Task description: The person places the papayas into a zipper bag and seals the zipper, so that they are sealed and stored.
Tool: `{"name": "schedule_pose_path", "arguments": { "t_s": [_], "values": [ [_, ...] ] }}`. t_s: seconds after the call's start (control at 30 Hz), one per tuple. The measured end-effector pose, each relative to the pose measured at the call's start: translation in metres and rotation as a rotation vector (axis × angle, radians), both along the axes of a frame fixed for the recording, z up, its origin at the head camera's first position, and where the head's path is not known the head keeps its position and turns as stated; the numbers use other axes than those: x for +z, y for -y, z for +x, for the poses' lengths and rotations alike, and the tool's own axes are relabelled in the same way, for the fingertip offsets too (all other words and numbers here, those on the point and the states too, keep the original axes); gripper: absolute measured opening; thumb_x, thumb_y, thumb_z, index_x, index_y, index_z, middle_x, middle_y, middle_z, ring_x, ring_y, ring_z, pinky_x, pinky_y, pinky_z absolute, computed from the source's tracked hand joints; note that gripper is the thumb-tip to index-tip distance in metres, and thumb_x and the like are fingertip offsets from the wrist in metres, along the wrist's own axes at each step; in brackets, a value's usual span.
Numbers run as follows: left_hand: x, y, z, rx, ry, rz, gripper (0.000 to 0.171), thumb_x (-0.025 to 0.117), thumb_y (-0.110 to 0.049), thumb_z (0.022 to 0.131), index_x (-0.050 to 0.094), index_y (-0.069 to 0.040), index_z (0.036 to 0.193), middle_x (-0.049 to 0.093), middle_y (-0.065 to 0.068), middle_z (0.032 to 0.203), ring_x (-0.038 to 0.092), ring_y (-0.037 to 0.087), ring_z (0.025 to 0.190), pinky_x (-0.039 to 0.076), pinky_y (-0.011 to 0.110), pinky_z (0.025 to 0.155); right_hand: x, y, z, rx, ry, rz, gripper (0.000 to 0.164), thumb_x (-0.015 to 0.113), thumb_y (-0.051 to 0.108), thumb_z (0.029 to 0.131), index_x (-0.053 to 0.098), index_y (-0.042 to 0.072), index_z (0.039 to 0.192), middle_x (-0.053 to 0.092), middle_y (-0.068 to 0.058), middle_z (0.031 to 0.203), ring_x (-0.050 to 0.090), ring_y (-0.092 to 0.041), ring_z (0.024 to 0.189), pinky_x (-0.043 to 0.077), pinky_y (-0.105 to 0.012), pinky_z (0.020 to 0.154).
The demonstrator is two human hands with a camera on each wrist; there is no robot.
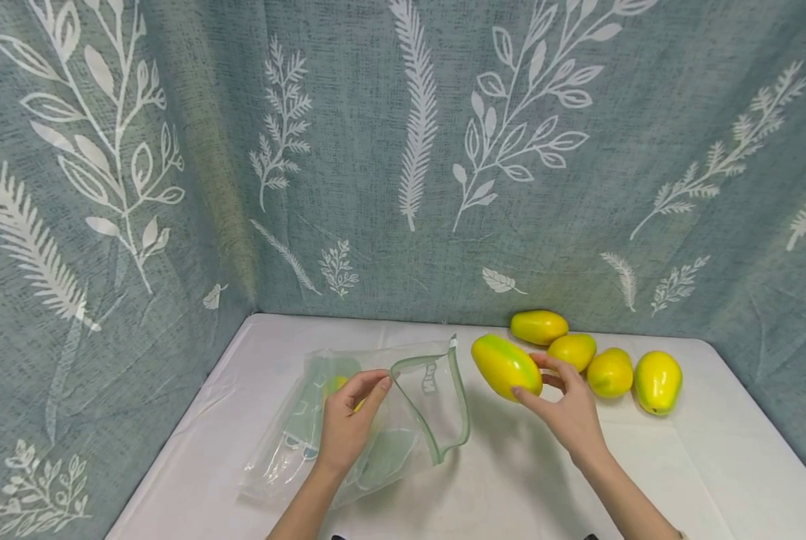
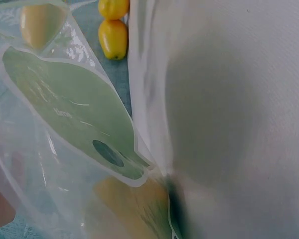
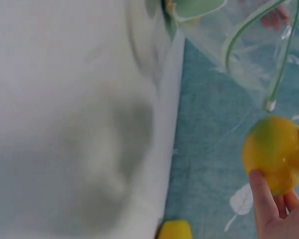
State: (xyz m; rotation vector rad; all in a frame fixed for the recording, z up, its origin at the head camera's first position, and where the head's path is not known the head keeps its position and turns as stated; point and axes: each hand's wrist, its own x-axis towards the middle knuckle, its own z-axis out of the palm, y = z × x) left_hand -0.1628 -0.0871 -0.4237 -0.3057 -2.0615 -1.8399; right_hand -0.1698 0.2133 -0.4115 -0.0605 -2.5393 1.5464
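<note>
teal curtain (image 1: 355, 150) with white leaf prints behind white tabletop (image 1: 726, 457), apparently cloth-covered

My fruit (image 1: 506, 367) is showing yellow streaked with green; my transparent bag (image 1: 274, 469) is displaying green edging (image 1: 465, 409) and pale-green prints (image 1: 389, 456), while white leafy sprigs (image 1: 419, 112) are patterning the grey-teal curtain (image 1: 362, 165).

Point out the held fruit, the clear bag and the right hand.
Held fruit (image 1: 506, 367), head view: middle of its skin.
Clear bag (image 1: 391, 453), head view: printed green patch.
Right hand (image 1: 570, 412), head view: its back.
</note>
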Motion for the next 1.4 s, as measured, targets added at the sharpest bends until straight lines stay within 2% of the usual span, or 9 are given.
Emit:
{"name": "schedule_pose_path", "arguments": {
  "t_s": [0.1,0.33,0.5,0.8,1.17,1.3,1.4],
  "values": [
    [0.0,0.0,0.0,0.002,-0.004,0.005,0.012,0.066,-0.012,0.094,0.071,-0.005,0.102,0.073,0.002,0.099,0.066,0.015,0.102,0.052,0.025,0.089,0.005,0.003,0.006,0.02,-0.006,-0.005,0.063,0.082,0.032,0.08,0.053,0.013,0.133,0.052,-0.001,0.135,0.053,-0.023,0.115,0.047,-0.042,0.092],
    [-0.001,0.001,-0.001,0.005,-0.001,0.009,0.012,0.066,-0.012,0.094,0.071,-0.005,0.102,0.073,0.002,0.099,0.066,0.015,0.102,0.052,0.025,0.089,0.018,0.012,0.017,0.06,0.055,-0.039,0.062,0.08,0.033,0.082,0.051,0.015,0.135,0.051,-0.001,0.138,0.05,-0.023,0.121,0.049,-0.039,0.089],
    [0.0,0.001,-0.001,0.006,0.001,0.015,0.013,0.065,-0.012,0.094,0.071,-0.005,0.103,0.073,0.002,0.1,0.066,0.015,0.102,0.052,0.026,0.089,0.022,0.017,0.022,0.102,0.052,-0.069,0.059,0.08,0.03,0.082,0.054,0.017,0.133,0.052,0.0,0.137,0.049,-0.024,0.121,0.051,-0.035,0.085],
    [0.0,0.0,-0.001,0.005,0.008,0.028,0.013,0.066,-0.011,0.094,0.071,-0.004,0.103,0.073,0.004,0.1,0.066,0.014,0.101,0.052,0.026,0.089,0.019,0.025,0.024,0.16,0.07,-0.131,0.056,0.082,0.023,0.08,0.057,0.019,0.13,0.053,0.002,0.135,0.05,-0.025,0.119,0.056,-0.03,0.078],
    [0.001,0.0,0.0,0.005,0.019,0.031,0.014,0.065,-0.012,0.094,0.071,-0.005,0.104,0.073,0.003,0.1,0.066,0.014,0.101,0.052,0.025,0.089,0.012,0.038,0.023,0.187,0.068,-0.098,0.054,0.083,0.026,0.078,0.061,0.02,0.126,0.058,0.004,0.13,0.055,-0.022,0.115,0.052,-0.032,0.084],
    [0.002,0.0,0.001,0.003,0.012,0.053,0.014,0.065,-0.01,0.094,0.07,-0.003,0.104,0.072,0.006,0.1,0.066,0.014,0.099,0.052,0.025,0.089,0.01,0.044,0.022,0.221,0.063,-0.155,0.05,0.082,0.024,0.079,0.062,0.019,0.124,0.059,0.004,0.127,0.057,-0.02,0.112,0.052,-0.034,0.088],
    [0.002,-0.001,0.001,0.007,0.004,0.067,0.013,0.065,-0.009,0.094,0.07,-0.002,0.104,0.072,0.007,0.1,0.066,0.014,0.097,0.052,0.024,0.087,0.009,0.048,0.022,0.251,0.046,-0.198,0.045,0.081,0.019,0.081,0.063,0.016,0.121,0.061,0.002,0.124,0.059,-0.018,0.108,0.051,-0.03,0.09]
  ]
}}
